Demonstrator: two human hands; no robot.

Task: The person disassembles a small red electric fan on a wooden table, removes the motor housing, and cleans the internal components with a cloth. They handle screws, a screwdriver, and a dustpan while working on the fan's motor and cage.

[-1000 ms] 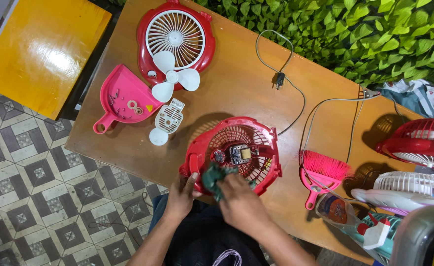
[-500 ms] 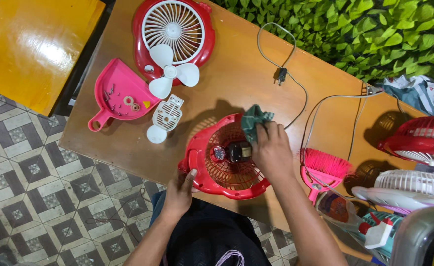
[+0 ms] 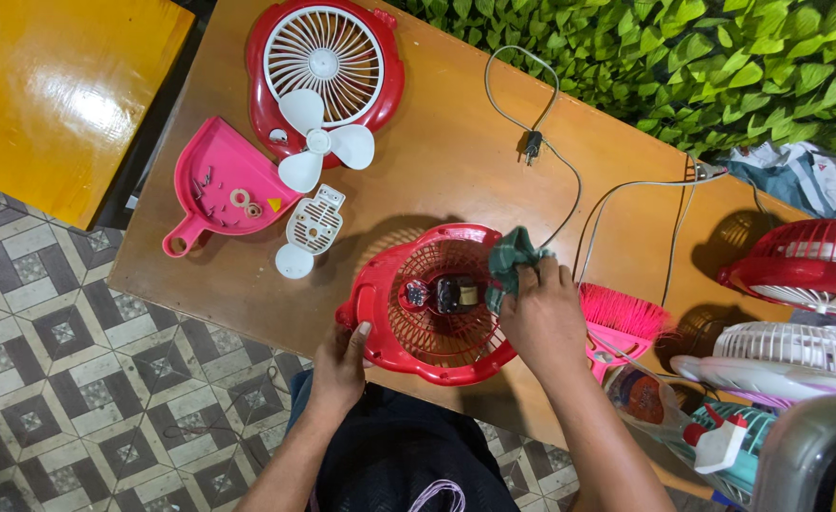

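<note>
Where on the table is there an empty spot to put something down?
Bare wood lies on the table between the front fan grille and the plug, and along the near left edge below the pink dustpan. The right end is crowded with fans, cords and a pink brush.

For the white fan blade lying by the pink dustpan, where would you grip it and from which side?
Probably the round hub of the fan blade, pinched from straight above. The blade lies flat with three thin lobes spread around the hub, partly over the red fan cover and the dustpan, so the lobes offer little edge to catch, while the hub appears to stand up, clear of both hands.
</note>
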